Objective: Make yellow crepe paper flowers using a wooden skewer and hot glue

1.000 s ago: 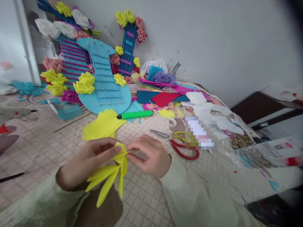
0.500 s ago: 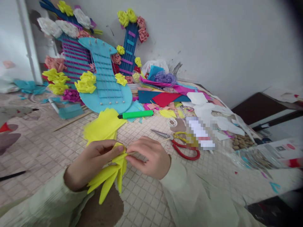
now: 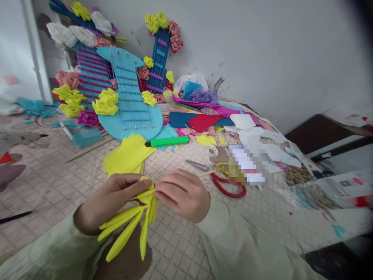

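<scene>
My left hand [image 3: 112,200] pinches the top of a yellow foam petal piece [image 3: 131,225], whose long strips hang down over the tiled table [image 3: 52,186]. My right hand [image 3: 183,194] is closed against the same piece from the right, fingertips meeting the left thumb; a thin stick seen earlier between the fingers is now hidden. Just behind my hands lies a stack of yellow foam sheets [image 3: 126,155].
Scissors with red and yellow handles [image 3: 224,181] and a green marker [image 3: 167,141] lie beyond my hands. Teal foam guitars with paper flowers [image 3: 128,93] lean on the wall. Coloured foam scraps [image 3: 204,120] and white pieces [image 3: 256,136] fill the right side.
My right hand closed in against the left, covering the thin stick. The petal strips swung lower and spread toward the left.
</scene>
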`<act>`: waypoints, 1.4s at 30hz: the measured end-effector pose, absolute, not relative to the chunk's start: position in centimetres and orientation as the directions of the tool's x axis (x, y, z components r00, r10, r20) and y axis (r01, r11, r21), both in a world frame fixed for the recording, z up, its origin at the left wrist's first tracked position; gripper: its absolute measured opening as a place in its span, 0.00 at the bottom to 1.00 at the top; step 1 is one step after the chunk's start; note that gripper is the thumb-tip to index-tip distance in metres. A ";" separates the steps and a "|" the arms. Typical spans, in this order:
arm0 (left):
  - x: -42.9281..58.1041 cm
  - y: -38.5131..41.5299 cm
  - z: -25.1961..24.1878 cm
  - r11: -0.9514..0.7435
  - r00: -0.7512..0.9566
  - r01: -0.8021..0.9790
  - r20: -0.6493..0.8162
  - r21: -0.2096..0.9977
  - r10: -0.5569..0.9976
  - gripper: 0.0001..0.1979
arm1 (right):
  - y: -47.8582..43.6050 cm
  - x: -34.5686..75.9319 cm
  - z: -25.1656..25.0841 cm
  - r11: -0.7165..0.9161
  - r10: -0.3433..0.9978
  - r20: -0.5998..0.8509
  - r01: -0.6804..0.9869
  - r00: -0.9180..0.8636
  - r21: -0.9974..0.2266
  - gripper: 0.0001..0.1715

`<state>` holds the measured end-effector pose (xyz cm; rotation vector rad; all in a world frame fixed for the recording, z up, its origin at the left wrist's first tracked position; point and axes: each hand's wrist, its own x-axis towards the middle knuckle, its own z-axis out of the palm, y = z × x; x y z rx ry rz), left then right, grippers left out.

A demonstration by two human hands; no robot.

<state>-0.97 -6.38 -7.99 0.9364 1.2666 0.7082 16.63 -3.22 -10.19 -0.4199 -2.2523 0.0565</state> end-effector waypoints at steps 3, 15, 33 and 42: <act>-0.8 -6.5 -8.1 0.496 0.158 0.005 -0.490 0.868 0.857 0.13 | -3.3 16.6 -10.2 0.943 0.311 0.744 0.292 -0.591 -0.162 0.03; -1.4 -6.5 -8.8 0.358 0.107 0.191 -0.382 0.914 0.918 0.14 | -3.8 16.4 -10.2 0.916 0.399 0.709 0.297 -0.582 -0.271 0.05; -1.1 -6.6 -8.5 0.225 0.151 0.289 -0.277 0.930 0.949 0.16 | -3.5 16.4 -10.8 0.877 0.481 0.663 0.301 -0.574 -0.375 0.03; -1.2 -6.3 -8.8 0.253 0.155 0.241 -0.294 0.937 0.943 0.16 | -3.4 16.4 -10.6 0.871 0.489 0.657 0.293 -0.574 -0.393 0.04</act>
